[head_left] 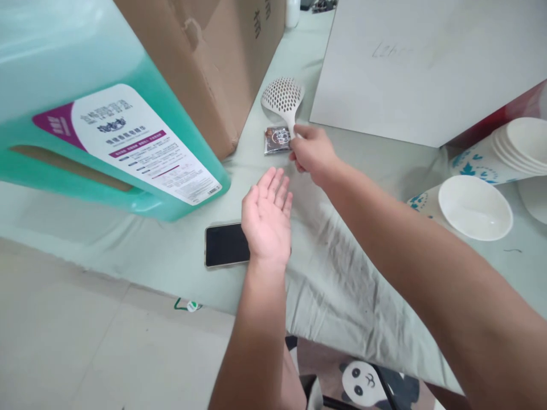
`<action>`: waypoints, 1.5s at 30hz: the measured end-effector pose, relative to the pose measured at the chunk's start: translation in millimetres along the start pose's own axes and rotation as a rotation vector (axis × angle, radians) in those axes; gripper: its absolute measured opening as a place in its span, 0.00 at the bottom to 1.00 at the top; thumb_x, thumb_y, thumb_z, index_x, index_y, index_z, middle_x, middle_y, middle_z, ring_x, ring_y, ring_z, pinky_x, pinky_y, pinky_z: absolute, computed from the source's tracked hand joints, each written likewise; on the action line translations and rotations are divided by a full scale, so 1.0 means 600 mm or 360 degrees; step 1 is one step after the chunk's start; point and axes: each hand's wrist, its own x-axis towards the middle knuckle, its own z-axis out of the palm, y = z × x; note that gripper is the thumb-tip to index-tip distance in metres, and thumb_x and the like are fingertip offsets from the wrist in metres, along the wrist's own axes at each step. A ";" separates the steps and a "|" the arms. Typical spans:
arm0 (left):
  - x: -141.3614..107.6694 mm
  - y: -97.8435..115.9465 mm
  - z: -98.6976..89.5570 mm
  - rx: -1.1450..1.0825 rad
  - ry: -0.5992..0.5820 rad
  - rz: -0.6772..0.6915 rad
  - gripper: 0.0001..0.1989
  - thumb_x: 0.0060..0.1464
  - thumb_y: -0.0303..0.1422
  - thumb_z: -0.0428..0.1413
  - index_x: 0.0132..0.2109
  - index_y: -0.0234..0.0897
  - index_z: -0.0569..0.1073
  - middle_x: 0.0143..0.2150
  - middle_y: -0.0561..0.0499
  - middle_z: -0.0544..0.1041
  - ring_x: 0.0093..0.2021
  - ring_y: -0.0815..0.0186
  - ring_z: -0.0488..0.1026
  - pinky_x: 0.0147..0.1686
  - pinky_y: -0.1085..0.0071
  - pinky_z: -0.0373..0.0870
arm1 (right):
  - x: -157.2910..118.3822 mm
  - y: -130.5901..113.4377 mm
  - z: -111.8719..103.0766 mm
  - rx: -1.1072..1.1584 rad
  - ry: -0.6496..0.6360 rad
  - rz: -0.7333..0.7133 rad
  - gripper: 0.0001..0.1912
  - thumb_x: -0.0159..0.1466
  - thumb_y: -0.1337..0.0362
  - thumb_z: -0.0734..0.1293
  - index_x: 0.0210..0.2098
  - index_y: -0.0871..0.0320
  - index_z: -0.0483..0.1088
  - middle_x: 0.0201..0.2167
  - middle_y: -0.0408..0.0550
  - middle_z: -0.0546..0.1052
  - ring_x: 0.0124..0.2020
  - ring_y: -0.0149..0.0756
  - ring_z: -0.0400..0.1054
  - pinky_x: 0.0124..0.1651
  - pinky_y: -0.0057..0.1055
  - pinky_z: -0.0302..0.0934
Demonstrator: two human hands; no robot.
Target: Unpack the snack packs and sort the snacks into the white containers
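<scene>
My right hand (314, 149) is closed around the handle of a white slotted skimmer spoon (282, 95), whose perforated bowl points away from me. Under the skimmer's neck, close to my right fingers, lies a small dark square packet (276, 140) with printing on it. My left hand (269, 219) is palm up with the fingers stretched out, and nothing rests on it. It hovers over the right part of a black smartphone (226, 245), hiding that end of it.
A large jug of green liquid (183, 131) stands at the left, beside a cardboard box (217, 68). A white board (427, 62) is at the back right. Paper cups (474, 208) lie on the right, one stack (499, 151) among them. Pale green cloth (342, 256) covers the table.
</scene>
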 end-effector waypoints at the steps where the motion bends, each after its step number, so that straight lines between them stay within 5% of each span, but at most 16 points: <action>1: -0.002 0.001 -0.002 -0.0025 -0.0003 0.0006 0.31 0.65 0.52 0.37 0.63 0.45 0.71 0.74 0.44 0.68 0.75 0.58 0.63 0.66 0.62 0.69 | -0.033 -0.013 -0.007 0.0029 -0.0085 0.0197 0.31 0.60 0.69 0.64 0.64 0.61 0.71 0.20 0.41 0.71 0.20 0.36 0.69 0.32 0.41 0.72; 5: -0.006 0.000 0.000 -0.0096 0.0016 -0.0002 0.33 0.64 0.51 0.37 0.67 0.42 0.67 0.75 0.43 0.66 0.74 0.60 0.65 0.67 0.66 0.69 | -0.159 -0.057 -0.023 0.0082 -0.0214 0.0442 0.35 0.61 0.71 0.63 0.68 0.61 0.67 0.21 0.40 0.73 0.19 0.34 0.67 0.31 0.36 0.70; 9: -0.008 -0.004 0.009 -0.0047 0.0061 0.0026 0.35 0.64 0.51 0.36 0.69 0.39 0.65 0.75 0.40 0.66 0.75 0.59 0.65 0.65 0.65 0.70 | -0.231 -0.077 -0.029 0.0624 -0.0280 0.0728 0.38 0.66 0.69 0.62 0.75 0.59 0.55 0.24 0.39 0.75 0.21 0.30 0.70 0.30 0.30 0.69; 15: -0.017 0.006 0.003 -0.0044 0.0018 0.0011 0.32 0.63 0.50 0.37 0.65 0.43 0.69 0.73 0.44 0.69 0.74 0.60 0.65 0.65 0.66 0.70 | -0.338 -0.072 -0.087 0.0914 -0.0074 0.0741 0.38 0.67 0.59 0.67 0.72 0.57 0.55 0.27 0.36 0.76 0.24 0.29 0.72 0.34 0.31 0.70; 22: -0.031 0.003 0.009 -0.0431 0.0025 -0.0043 0.24 0.61 0.51 0.47 0.52 0.43 0.78 0.65 0.45 0.77 0.70 0.57 0.70 0.65 0.66 0.67 | -0.461 -0.034 -0.146 0.0778 0.0345 0.0841 0.42 0.64 0.48 0.72 0.71 0.53 0.55 0.28 0.36 0.77 0.25 0.28 0.72 0.35 0.30 0.70; 28: -0.042 -0.009 0.035 -0.0451 -0.0146 -0.0176 0.23 0.62 0.50 0.47 0.52 0.45 0.78 0.62 0.48 0.79 0.70 0.57 0.70 0.66 0.64 0.66 | -0.470 -0.026 -0.164 0.0538 0.0268 0.0917 0.47 0.61 0.41 0.71 0.70 0.56 0.55 0.42 0.50 0.83 0.38 0.39 0.80 0.49 0.43 0.75; 31: -0.044 -0.010 0.037 -0.0484 -0.0140 -0.0208 0.22 0.63 0.49 0.47 0.50 0.44 0.79 0.61 0.47 0.80 0.68 0.57 0.72 0.64 0.65 0.67 | -0.484 -0.035 -0.188 0.0055 0.0060 0.0892 0.37 0.61 0.43 0.69 0.63 0.57 0.67 0.51 0.59 0.83 0.52 0.50 0.79 0.59 0.53 0.70; 35: -0.042 -0.012 0.033 -0.0463 0.0007 -0.0269 0.15 0.63 0.44 0.53 0.47 0.42 0.78 0.58 0.47 0.82 0.62 0.61 0.77 0.58 0.69 0.71 | -0.481 -0.056 -0.205 -0.0621 0.0153 0.0668 0.30 0.61 0.47 0.69 0.58 0.56 0.74 0.56 0.62 0.81 0.57 0.61 0.77 0.55 0.59 0.71; 39: -0.037 -0.017 0.030 -0.0372 0.0205 -0.0262 0.15 0.51 0.40 0.70 0.41 0.40 0.75 0.39 0.54 0.82 0.39 0.70 0.82 0.41 0.76 0.73 | -0.397 -0.068 -0.176 -0.0664 0.0110 0.0103 0.21 0.63 0.53 0.68 0.52 0.56 0.76 0.50 0.58 0.84 0.49 0.52 0.80 0.50 0.50 0.74; 42: -0.036 -0.015 0.028 -0.0429 0.0345 -0.0312 0.19 0.50 0.45 0.71 0.35 0.38 0.74 0.28 0.58 0.77 0.26 0.75 0.77 0.29 0.79 0.71 | -0.293 -0.064 -0.141 -0.0780 0.0032 -0.0373 0.15 0.63 0.60 0.66 0.48 0.56 0.75 0.48 0.56 0.83 0.47 0.47 0.79 0.53 0.47 0.73; 45: -0.036 -0.012 0.028 -0.0414 0.0344 -0.0374 0.21 0.51 0.49 0.69 0.32 0.36 0.73 0.23 0.58 0.75 0.20 0.75 0.73 0.22 0.79 0.67 | -0.193 -0.057 -0.105 -0.1004 -0.0119 -0.0596 0.18 0.63 0.64 0.64 0.52 0.57 0.73 0.52 0.58 0.81 0.52 0.50 0.76 0.55 0.49 0.70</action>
